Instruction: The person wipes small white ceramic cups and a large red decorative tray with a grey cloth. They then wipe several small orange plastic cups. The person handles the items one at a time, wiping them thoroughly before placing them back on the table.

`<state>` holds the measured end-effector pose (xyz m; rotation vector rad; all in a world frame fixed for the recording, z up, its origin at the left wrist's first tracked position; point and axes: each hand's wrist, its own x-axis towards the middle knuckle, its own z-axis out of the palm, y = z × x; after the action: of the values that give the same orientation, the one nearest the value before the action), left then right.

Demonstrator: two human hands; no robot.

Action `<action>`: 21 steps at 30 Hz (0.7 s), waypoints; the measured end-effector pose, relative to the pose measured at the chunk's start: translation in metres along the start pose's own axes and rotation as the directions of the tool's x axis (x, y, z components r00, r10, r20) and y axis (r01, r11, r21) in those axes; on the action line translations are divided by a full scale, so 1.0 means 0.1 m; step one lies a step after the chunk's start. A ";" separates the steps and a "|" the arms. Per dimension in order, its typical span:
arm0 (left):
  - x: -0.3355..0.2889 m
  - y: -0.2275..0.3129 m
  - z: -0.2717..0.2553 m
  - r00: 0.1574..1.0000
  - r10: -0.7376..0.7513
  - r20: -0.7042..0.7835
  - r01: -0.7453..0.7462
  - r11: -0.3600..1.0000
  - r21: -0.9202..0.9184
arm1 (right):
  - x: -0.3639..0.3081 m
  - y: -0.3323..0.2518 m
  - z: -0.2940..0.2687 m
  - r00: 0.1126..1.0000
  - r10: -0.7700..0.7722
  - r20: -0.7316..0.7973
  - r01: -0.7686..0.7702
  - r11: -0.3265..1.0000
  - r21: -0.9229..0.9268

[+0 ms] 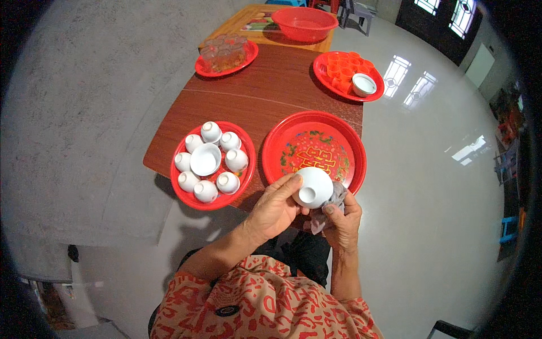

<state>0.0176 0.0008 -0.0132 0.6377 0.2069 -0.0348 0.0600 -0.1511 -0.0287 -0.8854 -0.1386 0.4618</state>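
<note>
A white bowl (313, 183), tilted with its foot ring toward me, is held by its rim in my left hand (271, 210). My right hand (343, 221) is closed on a crumpled grey cloth (337, 196), which presses against the bowl's right side. Beneath the bowl, at the table's near edge, lies a round red tray (354, 148) with a printed pattern. To the left of it, another round red tray (248, 141) carries several small white cups (228, 182) standing upside down in a ring around a white bowl (205, 159).
On the brown table (237, 101), a red plate (252, 55) with clear glasses (224, 51) stands far left. Far right, a red plate (372, 96) bears orange-red cups (345, 65) and a white bowl (364, 85). Behind them sits a red basin (305, 24).
</note>
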 end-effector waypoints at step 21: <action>-0.10 -0.05 0.07 0.786 0.556 0.271 -0.550 0.429 0.716 | -0.08 -0.11 0.12 0.955 -0.272 0.117 0.294 0.822 -0.488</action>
<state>0.0087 -0.0075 -0.0086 1.5692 -0.0462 0.5697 0.0530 -0.1520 -0.0127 -1.3451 -0.4400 0.1592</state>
